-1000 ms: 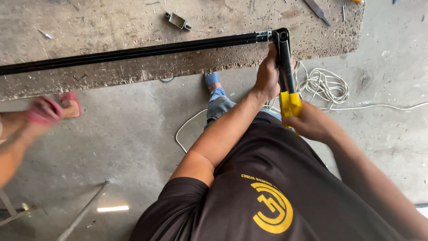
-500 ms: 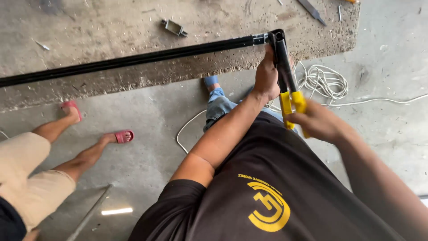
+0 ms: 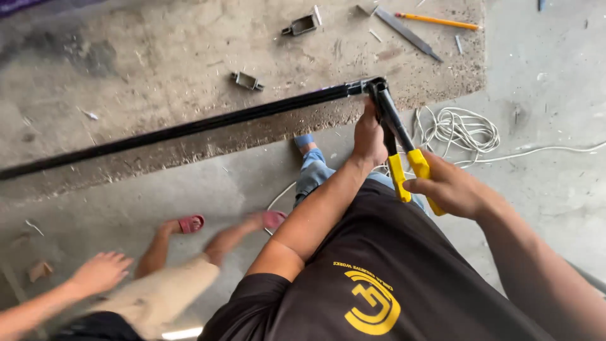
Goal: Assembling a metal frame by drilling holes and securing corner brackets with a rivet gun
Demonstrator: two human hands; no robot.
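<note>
1. Change first: half a second ago my view sat lower on the bench (image 3: pixel 126 95); now it has tipped up, so the far clutter shows. A co-worker's hand (image 3: pixel 101 271) has come in at 8 o'clock, with that person's sandalled feet (image 3: pixel 189 223) blurred beside it. My own grip looks the same in both pictures, so the squeeze seems to be mid-stroke, not finished.
2. My left hand (image 3: pixel 369 136) is closed around the riveter's neck, just below its head.
3. My right hand (image 3: pixel 448 188) is wrapped tight on the yellow handles (image 3: pixel 410 173), which sit close together.
4. The hand riveter (image 3: pixel 391 126) has its long axis running from 5 o'clock at the grips up to 11 o'clock, nose meeting the end of the black metal bar (image 3: pixel 189 129).
5. That bar lies along the bench's near edge, its long axis from 9 o'clock to 2 o'clock.
6. Past it lie two small metal brackets (image 3: pixel 246 80), a flat file (image 3: pixel 407 31) and a pencil (image 3: pixel 439 21); white cord (image 3: pixel 461 129) coils on the floor at 3 o'clock.
</note>
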